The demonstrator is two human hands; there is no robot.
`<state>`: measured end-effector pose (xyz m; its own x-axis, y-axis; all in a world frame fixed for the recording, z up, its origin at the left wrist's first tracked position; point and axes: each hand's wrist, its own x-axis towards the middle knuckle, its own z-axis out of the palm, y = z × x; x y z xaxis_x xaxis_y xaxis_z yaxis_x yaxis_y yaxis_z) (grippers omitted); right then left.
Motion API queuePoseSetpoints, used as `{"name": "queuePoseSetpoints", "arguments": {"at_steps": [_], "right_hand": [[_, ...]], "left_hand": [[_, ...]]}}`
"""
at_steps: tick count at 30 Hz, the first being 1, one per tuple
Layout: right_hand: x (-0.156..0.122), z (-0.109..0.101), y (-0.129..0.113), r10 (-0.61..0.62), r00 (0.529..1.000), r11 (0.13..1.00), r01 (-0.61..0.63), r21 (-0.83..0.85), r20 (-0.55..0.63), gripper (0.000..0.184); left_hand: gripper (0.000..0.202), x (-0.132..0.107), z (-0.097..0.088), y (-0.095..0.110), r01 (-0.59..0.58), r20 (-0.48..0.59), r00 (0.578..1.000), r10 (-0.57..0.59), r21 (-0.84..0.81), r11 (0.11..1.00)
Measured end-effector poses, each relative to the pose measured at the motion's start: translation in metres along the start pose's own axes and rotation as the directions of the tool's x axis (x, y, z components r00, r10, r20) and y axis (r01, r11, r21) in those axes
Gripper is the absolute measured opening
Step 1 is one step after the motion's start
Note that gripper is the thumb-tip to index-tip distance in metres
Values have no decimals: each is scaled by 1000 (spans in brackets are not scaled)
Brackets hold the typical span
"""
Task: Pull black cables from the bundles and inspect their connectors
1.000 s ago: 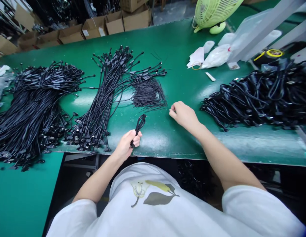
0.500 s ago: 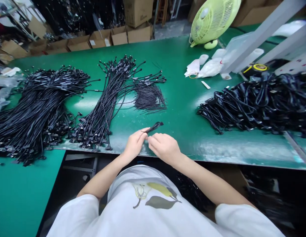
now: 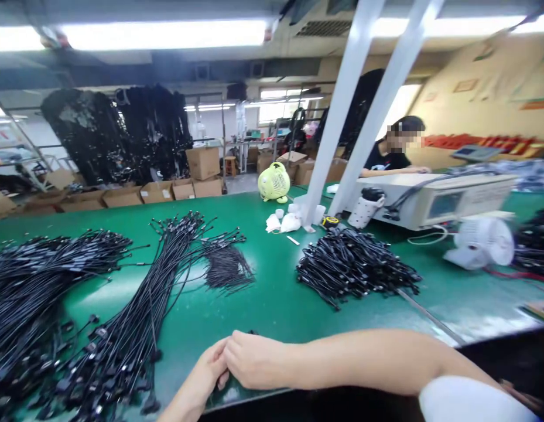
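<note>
My left hand [image 3: 210,364] and my right hand [image 3: 257,358] meet close to the table's front edge, fingers closed together. Between them is a small folded black cable [image 3: 253,332], of which only a dark tip shows past my right knuckles. My left fingers hold the bundle, while my right fingertips pinch at it; the thin black tie there is now hidden by them. Beyond my hands lies a pile of short thin black ties [image 3: 229,268]. Long black cables with connectors [image 3: 137,308] are spread left of it. To the right, a heap of folded black cables [image 3: 355,266] rests on the table.
Another large cable pile [image 3: 43,264] fills the left. A green fan [image 3: 274,181], white bags [image 3: 291,222], a tape measure [image 3: 330,222] and metal posts [image 3: 342,117] stand farther back. A test instrument [image 3: 434,196] and white fan [image 3: 485,243] are right. A co-worker [image 3: 390,152] sits behind.
The view has tilted up and turned right, bringing the room, instrument and co-worker into sight. My hands stay together; the cable loop that stuck out above them is now mostly hidden.
</note>
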<state>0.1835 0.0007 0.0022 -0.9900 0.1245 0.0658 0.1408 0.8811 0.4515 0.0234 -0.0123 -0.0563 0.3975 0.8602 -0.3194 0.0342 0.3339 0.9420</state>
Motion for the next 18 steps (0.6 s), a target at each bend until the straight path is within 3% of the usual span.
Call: {"name": "queuePoseSetpoints", "arguments": {"at_steps": [5, 9, 12, 15, 18], "right_hand": [[3, -8, 0, -58, 995, 998, 58, 4, 86, 18], [5, -4, -6, -7, 995, 999, 11, -37, 98, 22], [5, 6, -13, 81, 994, 996, -78, -39, 78, 27], [3, 10, -11, 160, 986, 987, -159, -26, 41, 19], [1, 5, -3, 188, 978, 981, -192, -32, -94, 18]], "left_hand": [[34, 3, 8, -5, 18, 6, 1000, -18, 38, 999], [44, 6, 8, -10, 29, -28, 999, -27, 55, 998], [60, 6, 4, -12, 30, -88, 996, -25, 55, 998], [77, 5, -5, -7, 8, -204, 979, 9, 80, 997], [76, 3, -12, 6, -32, -252, 966, 60, 113, 993]]}}
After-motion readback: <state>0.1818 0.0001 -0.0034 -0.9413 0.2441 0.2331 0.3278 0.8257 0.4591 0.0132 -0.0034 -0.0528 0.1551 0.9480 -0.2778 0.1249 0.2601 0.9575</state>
